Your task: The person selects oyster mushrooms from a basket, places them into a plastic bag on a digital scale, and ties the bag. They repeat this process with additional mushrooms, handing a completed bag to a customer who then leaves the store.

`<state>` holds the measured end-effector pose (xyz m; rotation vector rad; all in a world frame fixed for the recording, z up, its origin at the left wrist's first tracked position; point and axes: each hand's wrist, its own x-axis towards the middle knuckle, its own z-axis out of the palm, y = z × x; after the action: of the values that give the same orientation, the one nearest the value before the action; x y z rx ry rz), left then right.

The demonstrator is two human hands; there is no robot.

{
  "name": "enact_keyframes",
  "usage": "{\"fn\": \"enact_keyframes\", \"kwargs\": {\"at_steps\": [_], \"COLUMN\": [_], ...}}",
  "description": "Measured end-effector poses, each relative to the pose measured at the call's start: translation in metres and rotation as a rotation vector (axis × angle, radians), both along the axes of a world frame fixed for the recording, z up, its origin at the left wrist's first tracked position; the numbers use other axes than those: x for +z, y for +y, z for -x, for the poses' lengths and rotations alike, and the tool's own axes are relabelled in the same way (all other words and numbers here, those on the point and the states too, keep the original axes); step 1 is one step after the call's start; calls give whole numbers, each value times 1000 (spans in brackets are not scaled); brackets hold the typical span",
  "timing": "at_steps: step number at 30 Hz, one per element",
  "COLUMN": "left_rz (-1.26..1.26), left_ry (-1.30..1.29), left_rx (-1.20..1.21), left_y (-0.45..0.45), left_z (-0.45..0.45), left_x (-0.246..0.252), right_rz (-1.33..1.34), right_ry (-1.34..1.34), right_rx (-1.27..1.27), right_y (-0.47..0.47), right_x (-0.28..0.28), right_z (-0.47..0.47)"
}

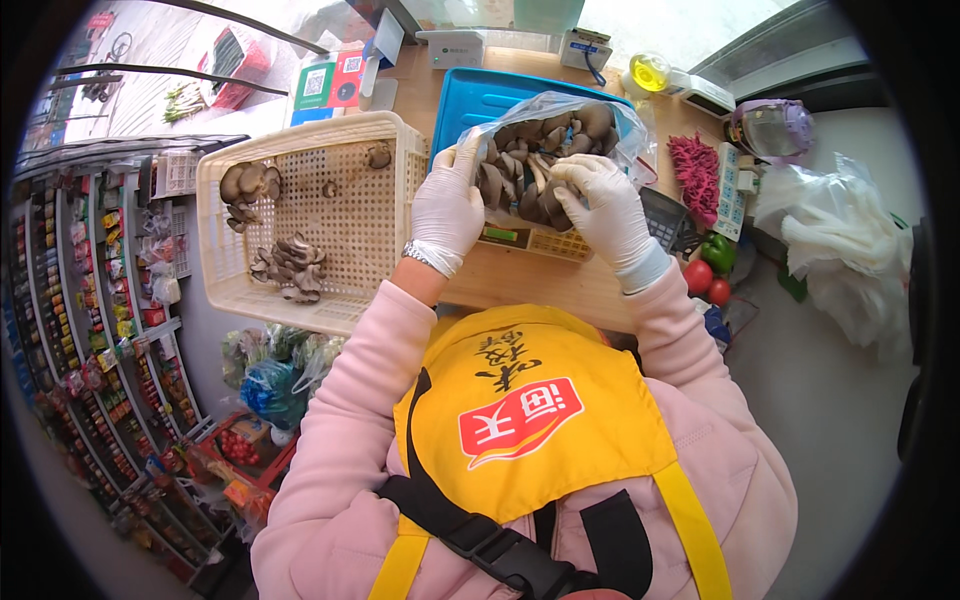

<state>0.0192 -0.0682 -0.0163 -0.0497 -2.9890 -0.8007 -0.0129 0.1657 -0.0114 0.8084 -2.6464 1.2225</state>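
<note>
A clear plastic bag (631, 124) full of grey-brown oyster mushrooms (517, 161) rests on the blue tray (463, 105) of a weighing scale (559, 241). My left hand (448, 206), in a white glove, grips the bag's left edge. At the bag's front right, my gloved right hand (604, 214) has thumb and fingers around an oyster mushroom (553, 204); its palm side is hidden. Left of the scale is a cream perforated plastic crate (352, 217). Inside it lie two larger mushroom clusters (289, 266) and two small pieces, one of them a single mushroom (379, 154).
Along the wooden counter (517, 289) stand payment code cards (330, 79), a white box device (452, 49) and a bottle of yellow liquid (649, 73). To the right are a calculator (664, 217), red tomatoes (699, 277), a green pepper (718, 253) and hanging plastic bags (832, 225). Stocked shelves (97, 322) line the left.
</note>
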Motion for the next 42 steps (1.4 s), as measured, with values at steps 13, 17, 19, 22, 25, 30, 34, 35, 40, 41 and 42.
{"fn": "enact_keyframes", "kwargs": {"at_steps": [13, 17, 19, 22, 25, 30, 34, 35, 40, 41, 42], "left_rz": [10, -288, -349, -327, -286, -296, -336, -331, -300, -284, -271], "left_ry": [-104, -61, 8, 80, 93, 97, 203, 198, 218, 226, 239], "left_rx": [58, 113, 116, 92, 67, 42, -22, -25, -40, -39, -39], "left_y": [-8, -7, -4, -2, 0, 3, 3, 3, 6, 5, 4], "left_z": [-3, -2, 1, 4, 6, 6, 6, 6, 7, 7, 6], "left_x": [-12, -15, -16, -13, -9, -6, -6, -6, -4, -5, -6], "right_rz": [-286, -298, -322, -358, -353, -131, -307, -384, -338, -248, -178], "right_ry": [-201, -192, -192, -213, -240, -111, 88, 169, 42, 84, 70], "right_rx": [-118, -159, -157, -150, -131, -122, -355, -382, -296, -265, -253], "right_y": [-82, -89, -92, -93, -92, -66, -10, 3, 23, 22, 20], "right_x": [-28, -36, -38, -41, -42, -32, -18, -16, -15, -13, -10], "right_z": [-3, -5, -6, -6, -3, 15, 40, 43, 37, 31, 26]}}
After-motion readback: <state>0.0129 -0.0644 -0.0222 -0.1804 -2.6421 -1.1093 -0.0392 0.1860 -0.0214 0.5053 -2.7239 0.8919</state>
